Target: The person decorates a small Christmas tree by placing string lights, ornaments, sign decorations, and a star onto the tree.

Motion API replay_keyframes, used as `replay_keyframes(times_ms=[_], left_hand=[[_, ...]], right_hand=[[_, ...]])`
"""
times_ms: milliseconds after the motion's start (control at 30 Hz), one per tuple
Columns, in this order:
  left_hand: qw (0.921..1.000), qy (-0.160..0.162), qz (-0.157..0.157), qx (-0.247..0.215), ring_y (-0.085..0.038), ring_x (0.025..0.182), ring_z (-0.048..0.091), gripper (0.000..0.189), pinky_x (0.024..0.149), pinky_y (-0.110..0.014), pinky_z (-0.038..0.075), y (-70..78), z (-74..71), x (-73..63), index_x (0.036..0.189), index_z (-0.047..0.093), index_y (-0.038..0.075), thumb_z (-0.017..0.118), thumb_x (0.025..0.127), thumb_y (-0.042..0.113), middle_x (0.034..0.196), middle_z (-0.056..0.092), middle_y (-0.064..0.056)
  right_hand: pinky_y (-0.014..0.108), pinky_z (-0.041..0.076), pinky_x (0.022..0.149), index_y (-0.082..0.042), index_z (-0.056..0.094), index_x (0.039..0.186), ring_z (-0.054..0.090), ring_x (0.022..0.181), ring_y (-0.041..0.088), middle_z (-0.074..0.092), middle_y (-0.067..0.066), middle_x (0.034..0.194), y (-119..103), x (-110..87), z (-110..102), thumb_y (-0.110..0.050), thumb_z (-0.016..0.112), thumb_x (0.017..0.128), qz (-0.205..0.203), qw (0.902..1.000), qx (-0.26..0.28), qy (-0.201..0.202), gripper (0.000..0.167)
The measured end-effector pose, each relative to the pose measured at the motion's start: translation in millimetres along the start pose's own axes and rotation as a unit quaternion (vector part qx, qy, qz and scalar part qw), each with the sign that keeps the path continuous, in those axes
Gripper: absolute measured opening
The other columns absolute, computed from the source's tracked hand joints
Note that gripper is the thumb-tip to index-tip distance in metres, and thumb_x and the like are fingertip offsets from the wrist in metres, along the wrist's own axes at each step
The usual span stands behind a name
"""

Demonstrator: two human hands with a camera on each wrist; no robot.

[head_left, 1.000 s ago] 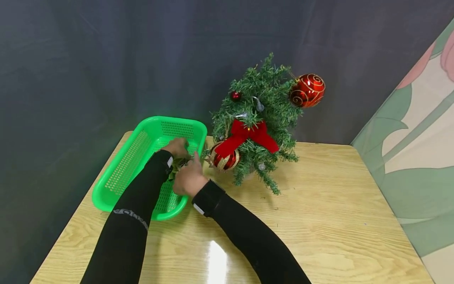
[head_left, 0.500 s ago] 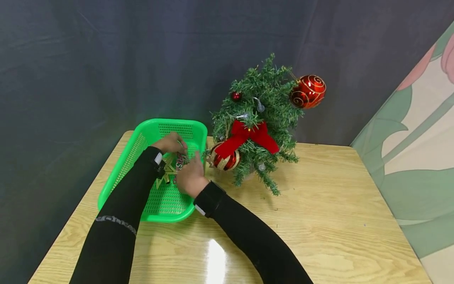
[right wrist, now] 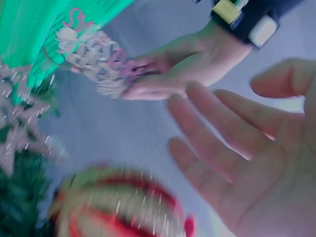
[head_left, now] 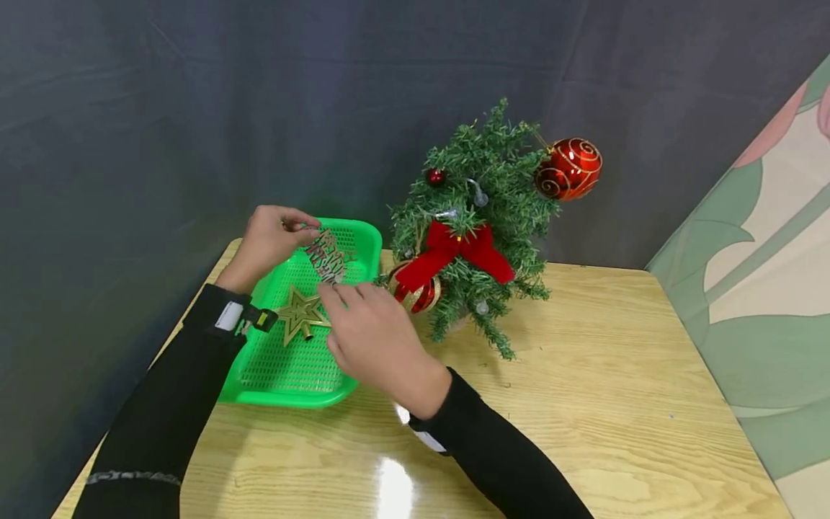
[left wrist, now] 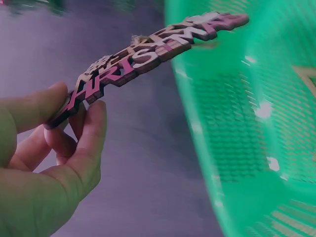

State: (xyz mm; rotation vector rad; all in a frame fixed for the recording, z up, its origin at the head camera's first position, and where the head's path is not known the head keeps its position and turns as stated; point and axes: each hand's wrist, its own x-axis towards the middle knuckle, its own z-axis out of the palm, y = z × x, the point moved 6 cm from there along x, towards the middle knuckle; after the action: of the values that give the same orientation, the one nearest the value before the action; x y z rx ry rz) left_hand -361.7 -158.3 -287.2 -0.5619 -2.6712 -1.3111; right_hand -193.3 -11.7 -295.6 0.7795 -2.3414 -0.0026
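My left hand [head_left: 269, 239] pinches one end of a cut-out "Merry Christmas" sign ornament [head_left: 326, 258] between thumb and fingers, above the green basket [head_left: 305, 396]. Seen from the left wrist, the sign [left wrist: 143, 57] has pink and white letters and tilts up away from the fingertips. My right hand [head_left: 372, 335] hovers over the basket's right side, its fingertips close to the sign's lower end in the head view. The right wrist view shows that hand [right wrist: 247, 148] with fingers extended and nothing in it. A gold star tree topper [head_left: 300, 310] lies in the basket.
Right of the basket stands a small artificial Christmas tree [head_left: 483, 216]. It carries a red bow [head_left: 454, 252], a red-and-gold striped bauble [head_left: 418, 292] and a red swirl-patterned bauble [head_left: 570, 169]. A glittery star [right wrist: 22, 118] shows near its branches. A dark cloth [head_left: 194, 108] hangs behind the table.
My left hand has lifted the sign up and left out of the basket, uncovering the gold star. My right hand has risen toward the camera and its fingers have loosened.
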Motion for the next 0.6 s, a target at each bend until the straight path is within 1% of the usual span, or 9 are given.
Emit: replay_keyframes(times_ms=[100,167,233,267,300,367,433,533,600], left_hand=[[0.9991,0.022,0.021,-0.03,-0.011,0.066,0.056,0.019,0.059,-0.026,0.042,20.2,-7.0,-19.0,0.112,0.079,0.001,0.074,0.097,0.012,0.086,0.065,-0.004],[0.9974,0.032,0.033,-0.056,-0.01,0.073,0.062,0.02,0.064,-0.024,0.047,33.2,-9.2,-32.8,0.111,0.079,0.001,0.076,0.095,0.013,0.092,0.067,-0.001],[0.9948,0.041,0.051,-0.078,-0.012,0.08,0.064,0.019,0.069,-0.022,0.049,47.3,-9.5,-46.8,0.109,0.079,0.001,0.078,0.094,0.012,0.095,0.067,0.002],[0.9932,0.042,0.06,-0.09,-0.014,0.082,0.063,0.019,0.072,-0.022,0.05,54.5,-8.4,-54.0,0.108,0.079,0.001,0.078,0.093,0.011,0.095,0.067,0.002],[0.9914,0.04,0.068,-0.104,-0.016,0.084,0.062,0.018,0.073,-0.022,0.051,61.5,-6.5,-60.8,0.107,0.079,0.001,0.078,0.093,0.011,0.095,0.067,0.002],[0.9877,0.03,0.087,-0.127,-0.019,0.086,0.06,0.016,0.074,-0.023,0.051,75.5,-0.8,-73.1,0.106,0.079,0.001,0.078,0.093,0.009,0.094,0.066,0.0],[0.985,0.02,0.1,-0.139,-0.019,0.087,0.06,0.013,0.068,-0.024,0.052,88.0,5.0,-85.6,0.105,0.079,0.003,0.077,0.094,0.009,0.094,0.064,-0.001],[0.9782,0.008,0.123,-0.167,-0.019,0.085,0.058,0.01,0.059,-0.025,0.05,105.4,11.8,-102.8,0.104,0.078,0.004,0.075,0.094,0.005,0.092,0.061,-0.004],[0.971,0.001,0.141,-0.193,-0.019,0.084,0.057,0.01,0.055,-0.025,0.047,115.0,17.1,-112.2,0.103,0.078,0.003,0.074,0.093,0.001,0.092,0.061,-0.006]], right_hand=[[0.03,0.058,0.086,-0.006,0.07,0.129,0.071,0.101,0.023,0.074,0.008,0.12,13.4,-15.4,-22.4,-0.011,0.058,0.093,0.014,0.9966,0.056,0.059,0.038],[0.03,0.059,0.085,-0.004,0.073,0.122,0.071,0.1,0.024,0.074,0.01,0.117,25.1,-26.4,-35.9,-0.007,0.056,0.092,0.031,0.9905,0.089,0.1,0.034],[0.032,0.06,0.086,-0.004,0.075,0.117,0.071,0.101,0.025,0.075,0.01,0.115,38.9,-38.6,-48.7,-0.005,0.057,0.092,0.059,0.9829,0.121,0.126,0.03],[0.033,0.06,0.087,-0.004,0.075,0.116,0.071,0.102,0.025,0.074,0.01,0.114,45.9,-44.7,-54.6,-0.005,0.059,0.093,0.075,0.9783,0.143,0.13,0.029],[0.034,0.06,0.088,-0.003,0.075,0.115,0.071,0.103,0.025,0.074,0.01,0.114,52.8,-50.7,-59.9,-0.005,0.061,0.093,0.091,0.9736,0.163,0.131,0.027],[0.036,0.059,0.088,-0.004,0.074,0.118,0.07,0.105,0.024,0.073,0.009,0.116,64.9,-62.0,-68.6,-0.008,0.065,0.094,0.12,0.9663,0.195,0.117,0.026],[0.036,0.059,0.084,-0.005,0.072,0.122,0.069,0.101,0.021,0.072,0.008,0.118,73.7,-70.6,-74.4,-0.011,0.071,0.094,0.142,0.961,0.217,0.096,0.028],[0.03,0.055,0.073,-0.007,0.069,0.127,0.066,0.092,0.014,0.07,0.005,0.121,82.1,-78.6,-77.7,-0.018,0.076,0.094,0.161,0.9571,0.235,0.056,0.035],[0.026,0.052,0.068,-0.009,0.068,0.131,0.063,0.088,0.011,0.068,0.004,0.125,86.1,-82.4,-77.7,-0.02,0.077,0.095,0.163,0.9533,0.253,0.029,0.039]])
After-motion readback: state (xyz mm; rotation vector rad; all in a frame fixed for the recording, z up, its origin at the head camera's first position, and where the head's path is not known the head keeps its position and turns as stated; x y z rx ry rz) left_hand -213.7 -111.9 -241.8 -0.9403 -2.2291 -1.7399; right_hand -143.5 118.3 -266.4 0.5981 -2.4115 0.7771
